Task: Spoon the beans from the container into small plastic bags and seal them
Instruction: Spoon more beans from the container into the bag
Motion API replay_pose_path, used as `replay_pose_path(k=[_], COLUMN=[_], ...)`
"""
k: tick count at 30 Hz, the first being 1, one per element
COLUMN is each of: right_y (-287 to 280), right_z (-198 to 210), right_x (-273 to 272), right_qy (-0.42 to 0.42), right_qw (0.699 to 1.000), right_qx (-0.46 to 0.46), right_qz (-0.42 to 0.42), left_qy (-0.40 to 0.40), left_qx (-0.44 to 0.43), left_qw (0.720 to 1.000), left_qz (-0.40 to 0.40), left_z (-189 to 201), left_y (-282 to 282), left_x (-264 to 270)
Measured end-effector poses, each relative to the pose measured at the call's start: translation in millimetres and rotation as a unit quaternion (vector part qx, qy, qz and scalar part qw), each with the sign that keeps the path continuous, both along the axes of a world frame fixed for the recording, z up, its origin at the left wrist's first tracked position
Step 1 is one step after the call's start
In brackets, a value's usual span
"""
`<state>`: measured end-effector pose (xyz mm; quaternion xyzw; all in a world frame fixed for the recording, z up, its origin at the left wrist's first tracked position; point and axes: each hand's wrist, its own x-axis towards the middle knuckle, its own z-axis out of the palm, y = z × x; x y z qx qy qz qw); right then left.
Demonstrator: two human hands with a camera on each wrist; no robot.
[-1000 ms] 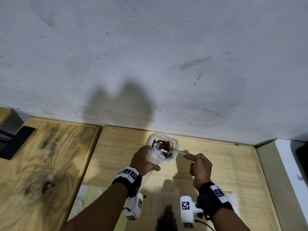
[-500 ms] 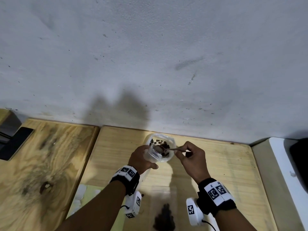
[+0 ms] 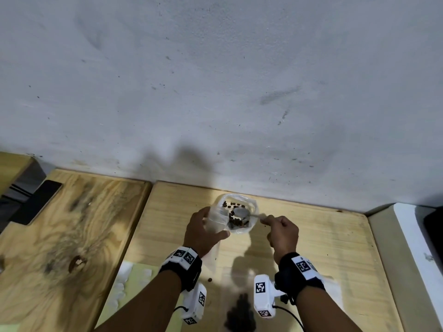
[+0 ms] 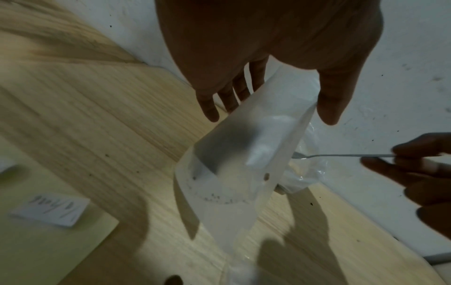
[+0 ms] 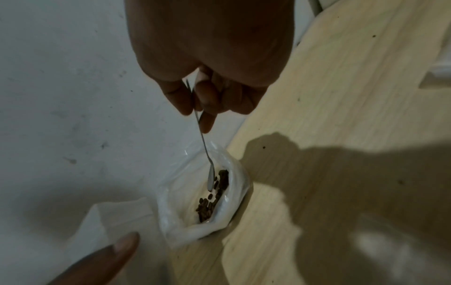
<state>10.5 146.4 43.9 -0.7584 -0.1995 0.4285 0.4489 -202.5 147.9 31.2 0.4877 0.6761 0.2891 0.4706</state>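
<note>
A: Where do things stand?

B: The container [image 3: 236, 218], lined with crinkled clear film, sits at the bench's [image 3: 323, 236] far edge by the wall, dark oval beans [image 5: 211, 200] inside. The right hand [image 3: 282, 232] pinches a thin metal spoon [image 5: 203, 146], bowl among them.

A: And the left hand [image 3: 203, 233]?

B: Its grip curls around a limp, frosted plastic bag [image 4: 241, 154], mouth beside the container.

A: Risks?

B: The slack mouth could fold, probably scattering smooth beans.

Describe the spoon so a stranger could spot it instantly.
Start at the light wooden table against the white wall. Near its back edge sits a plastic-lined container of dark beans. The spoon is the thin metal one, bowl over the beans, handle pinched by the right hand.
</note>
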Motion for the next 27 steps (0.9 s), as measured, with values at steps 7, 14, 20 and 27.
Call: replay_pose_path(k=[7, 14, 20, 27], right_y=[-17, -27, -23, -27], right_z=[-1, 75, 100, 97], right_x=[7, 6, 14, 22], right_qy=[-0.092, -0.044, -0.056, -0.141], right_qw=[0.984, 0.943, 0.905, 0.937], right_qx=[-0.077, 0.101, 0.033, 0.151], right_qz=[0.130, 0.315, 0.420, 0.281], left_qy=[-0.039, 0.014, 0.016, -0.109], left_qx=[0.059, 0.104, 0.098, 0.061], left_qw=[0.997, 0.989, 0.982, 0.991], left_qz=[-0.006, -0.105, -0.162, -0.056], left_z=[23, 41, 59, 80], left_y=[-9, -15, -23, -16], left_x=[1, 23, 38, 38])
